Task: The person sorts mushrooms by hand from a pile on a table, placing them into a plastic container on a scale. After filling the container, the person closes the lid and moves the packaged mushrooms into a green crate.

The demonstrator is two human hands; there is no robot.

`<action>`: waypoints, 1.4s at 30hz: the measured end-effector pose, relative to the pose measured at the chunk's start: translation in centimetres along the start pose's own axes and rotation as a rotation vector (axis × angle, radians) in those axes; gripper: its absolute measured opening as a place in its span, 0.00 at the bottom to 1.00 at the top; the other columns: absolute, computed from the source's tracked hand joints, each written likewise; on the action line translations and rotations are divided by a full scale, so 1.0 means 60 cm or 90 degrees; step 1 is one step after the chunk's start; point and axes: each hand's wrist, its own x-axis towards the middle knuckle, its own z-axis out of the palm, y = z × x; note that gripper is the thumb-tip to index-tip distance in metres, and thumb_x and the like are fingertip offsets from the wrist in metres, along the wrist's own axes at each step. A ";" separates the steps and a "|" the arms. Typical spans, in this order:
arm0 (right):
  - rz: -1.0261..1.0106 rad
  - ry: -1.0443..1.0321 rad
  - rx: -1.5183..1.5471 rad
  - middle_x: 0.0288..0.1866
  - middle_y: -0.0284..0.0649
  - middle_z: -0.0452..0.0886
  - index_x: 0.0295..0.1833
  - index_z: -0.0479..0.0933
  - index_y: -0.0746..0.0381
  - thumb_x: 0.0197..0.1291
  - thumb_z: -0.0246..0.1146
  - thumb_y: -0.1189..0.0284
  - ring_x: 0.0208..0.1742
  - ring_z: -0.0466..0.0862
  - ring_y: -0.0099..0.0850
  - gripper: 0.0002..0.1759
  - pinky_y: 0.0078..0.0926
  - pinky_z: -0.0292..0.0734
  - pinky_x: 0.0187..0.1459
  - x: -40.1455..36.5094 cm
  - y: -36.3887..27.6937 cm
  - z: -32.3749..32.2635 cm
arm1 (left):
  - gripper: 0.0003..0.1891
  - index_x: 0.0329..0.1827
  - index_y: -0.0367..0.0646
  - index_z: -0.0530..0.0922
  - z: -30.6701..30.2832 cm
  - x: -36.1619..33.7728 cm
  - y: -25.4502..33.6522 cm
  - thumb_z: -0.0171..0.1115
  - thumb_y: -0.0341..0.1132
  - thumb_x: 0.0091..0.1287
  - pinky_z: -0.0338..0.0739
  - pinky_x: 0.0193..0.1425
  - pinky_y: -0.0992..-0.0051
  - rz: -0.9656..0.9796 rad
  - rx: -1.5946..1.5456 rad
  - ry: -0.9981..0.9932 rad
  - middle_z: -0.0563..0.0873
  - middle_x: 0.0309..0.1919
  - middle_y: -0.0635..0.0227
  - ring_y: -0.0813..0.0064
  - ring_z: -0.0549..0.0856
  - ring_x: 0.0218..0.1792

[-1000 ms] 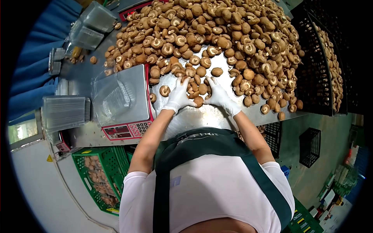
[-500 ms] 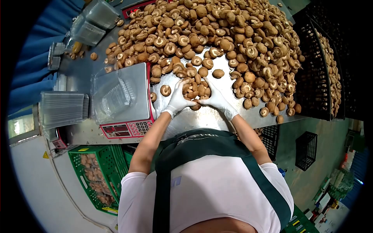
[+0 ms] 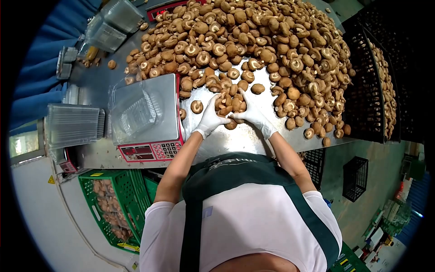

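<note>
Brown shiitake mushrooms (image 3: 231,103) are gathered in a small cluster on the metal table. My left hand (image 3: 210,119), in a white glove, curves around the cluster's left side. Around the right side curls my right hand (image 3: 255,116), gloved likewise. The thumbs almost meet at the near side, above one mushroom (image 3: 230,124). Parts of the cluster are hidden by the fingers. Just left of my left hand lies a single mushroom (image 3: 196,107), stem up. Another mushroom (image 3: 258,89) rests beyond my right fingertips. A large heap of shiitake (image 3: 253,34) spreads behind both hands.
A red-framed scale (image 3: 170,95) with a clear plastic tray (image 3: 144,111) on it stands to the left. Stacked clear trays (image 3: 72,127) are farther left. Black crates (image 3: 364,90) holding mushrooms stand at right; a green crate (image 3: 131,186) with packs sits below left.
The view has shifted slightly, so the table and scale appear a little right and lower. My hands stay cupped around the mushroom cluster, almost unmoved.
</note>
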 end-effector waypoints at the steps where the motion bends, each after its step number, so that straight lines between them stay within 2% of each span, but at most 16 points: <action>1: 0.011 0.007 0.015 0.69 0.50 0.63 0.75 0.46 0.65 0.39 0.75 0.73 0.65 0.70 0.34 0.58 0.26 0.68 0.62 0.003 -0.011 0.005 | 0.49 0.68 0.42 0.59 0.000 0.004 0.011 0.75 0.23 0.37 0.70 0.63 0.73 -0.038 -0.074 -0.016 0.70 0.60 0.59 0.65 0.73 0.60; 3: 0.036 0.004 0.065 0.70 0.50 0.60 0.75 0.45 0.64 0.40 0.74 0.76 0.66 0.68 0.34 0.58 0.25 0.68 0.62 0.001 -0.022 0.011 | 0.48 0.68 0.43 0.59 0.000 0.001 0.033 0.73 0.18 0.39 0.75 0.58 0.74 -0.104 -0.190 -0.033 0.72 0.59 0.61 0.68 0.75 0.58; 7: 0.025 -0.004 0.125 0.70 0.50 0.61 0.75 0.46 0.64 0.40 0.73 0.79 0.66 0.68 0.34 0.57 0.27 0.68 0.63 -0.003 -0.022 0.015 | 0.48 0.68 0.44 0.59 0.002 -0.003 0.014 0.72 0.18 0.39 0.75 0.59 0.74 -0.060 -0.179 -0.022 0.73 0.58 0.61 0.69 0.75 0.58; 12: -0.008 0.022 0.058 0.70 0.50 0.61 0.75 0.47 0.63 0.40 0.73 0.78 0.66 0.68 0.34 0.57 0.27 0.69 0.62 -0.013 -0.063 0.027 | 0.46 0.67 0.45 0.60 -0.007 -0.013 0.038 0.73 0.19 0.42 0.74 0.61 0.72 -0.031 -0.136 -0.014 0.72 0.59 0.61 0.68 0.75 0.59; 14: -0.064 0.020 -0.040 0.70 0.49 0.60 0.75 0.48 0.63 0.39 0.74 0.77 0.66 0.69 0.34 0.57 0.26 0.69 0.62 -0.011 -0.091 0.038 | 0.45 0.67 0.44 0.60 -0.015 -0.016 0.053 0.74 0.22 0.42 0.71 0.65 0.71 0.052 -0.074 0.006 0.71 0.60 0.60 0.67 0.74 0.61; 15: -0.032 0.023 -0.007 0.70 0.48 0.61 0.75 0.49 0.63 0.39 0.75 0.74 0.66 0.68 0.34 0.57 0.27 0.66 0.64 -0.017 -0.108 0.043 | 0.45 0.67 0.44 0.60 -0.021 -0.017 0.060 0.74 0.22 0.42 0.71 0.65 0.71 0.054 -0.073 0.012 0.71 0.60 0.60 0.67 0.74 0.61; 17: -0.076 0.020 -0.090 0.70 0.49 0.62 0.74 0.50 0.62 0.39 0.76 0.69 0.69 0.65 0.35 0.57 0.30 0.63 0.67 -0.005 -0.119 0.047 | 0.45 0.66 0.43 0.61 -0.039 -0.022 0.093 0.75 0.25 0.42 0.68 0.67 0.70 0.138 0.057 0.059 0.70 0.62 0.59 0.66 0.72 0.63; 21: -0.133 -0.011 -0.099 0.71 0.51 0.62 0.74 0.52 0.62 0.38 0.76 0.66 0.70 0.64 0.37 0.57 0.31 0.61 0.68 0.022 -0.171 0.092 | 0.45 0.66 0.42 0.63 -0.098 -0.042 0.155 0.78 0.28 0.42 0.65 0.70 0.70 0.218 0.151 0.126 0.64 0.67 0.57 0.64 0.69 0.66; 27: -0.305 -0.094 -0.227 0.70 0.48 0.64 0.73 0.55 0.61 0.39 0.75 0.62 0.71 0.65 0.38 0.54 0.33 0.62 0.68 0.076 -0.269 0.210 | 0.44 0.66 0.42 0.62 -0.226 -0.092 0.233 0.76 0.27 0.44 0.64 0.70 0.68 0.304 0.159 0.190 0.68 0.65 0.58 0.63 0.69 0.66; 29: -0.292 -0.120 -0.211 0.70 0.49 0.64 0.73 0.55 0.62 0.39 0.74 0.64 0.70 0.66 0.38 0.54 0.33 0.62 0.68 0.096 -0.286 0.258 | 0.43 0.65 0.43 0.63 -0.279 -0.105 0.239 0.76 0.27 0.43 0.65 0.70 0.68 0.340 0.220 0.226 0.69 0.65 0.57 0.60 0.70 0.66; 34: -0.346 -0.185 -0.162 0.69 0.52 0.64 0.72 0.55 0.63 0.40 0.75 0.66 0.68 0.68 0.40 0.54 0.32 0.64 0.67 0.157 -0.282 0.376 | 0.43 0.64 0.42 0.65 -0.393 -0.152 0.250 0.78 0.31 0.42 0.64 0.70 0.66 0.348 0.281 0.304 0.67 0.67 0.53 0.58 0.67 0.68; 36: -0.479 -0.150 -0.280 0.68 0.55 0.63 0.71 0.56 0.63 0.40 0.76 0.63 0.69 0.66 0.46 0.53 0.35 0.64 0.68 0.187 -0.253 0.412 | 0.43 0.65 0.42 0.66 -0.433 -0.172 0.241 0.77 0.32 0.43 0.64 0.70 0.65 0.331 0.361 0.312 0.66 0.68 0.53 0.55 0.67 0.68; 38: -0.384 -0.175 -0.488 0.68 0.58 0.60 0.71 0.58 0.61 0.41 0.75 0.59 0.69 0.64 0.53 0.52 0.38 0.65 0.67 0.192 -0.242 0.436 | 0.42 0.65 0.43 0.67 -0.461 -0.193 0.216 0.76 0.32 0.44 0.63 0.71 0.63 0.251 0.433 0.250 0.66 0.68 0.54 0.52 0.66 0.68; 39: -0.430 -0.145 -0.602 0.65 0.54 0.63 0.69 0.59 0.59 0.39 0.76 0.56 0.63 0.68 0.53 0.51 0.42 0.67 0.64 0.190 -0.223 0.445 | 0.40 0.64 0.44 0.69 -0.471 -0.202 0.202 0.75 0.34 0.44 0.62 0.71 0.61 0.207 0.463 0.188 0.67 0.68 0.55 0.50 0.65 0.68; 40: -0.405 -0.188 -0.619 0.67 0.61 0.61 0.66 0.64 0.60 0.43 0.73 0.57 0.66 0.65 0.58 0.45 0.44 0.67 0.63 0.176 -0.239 0.449 | 0.38 0.64 0.44 0.70 -0.470 -0.210 0.197 0.74 0.36 0.45 0.62 0.70 0.59 0.169 0.553 0.166 0.69 0.66 0.54 0.49 0.65 0.68; 42: -0.451 -0.118 -0.577 0.65 0.58 0.65 0.63 0.68 0.61 0.46 0.71 0.58 0.66 0.65 0.56 0.39 0.44 0.66 0.64 0.159 -0.232 0.452 | 0.38 0.63 0.44 0.70 -0.470 -0.213 0.174 0.74 0.38 0.45 0.62 0.70 0.58 0.218 0.608 0.180 0.69 0.66 0.54 0.49 0.65 0.68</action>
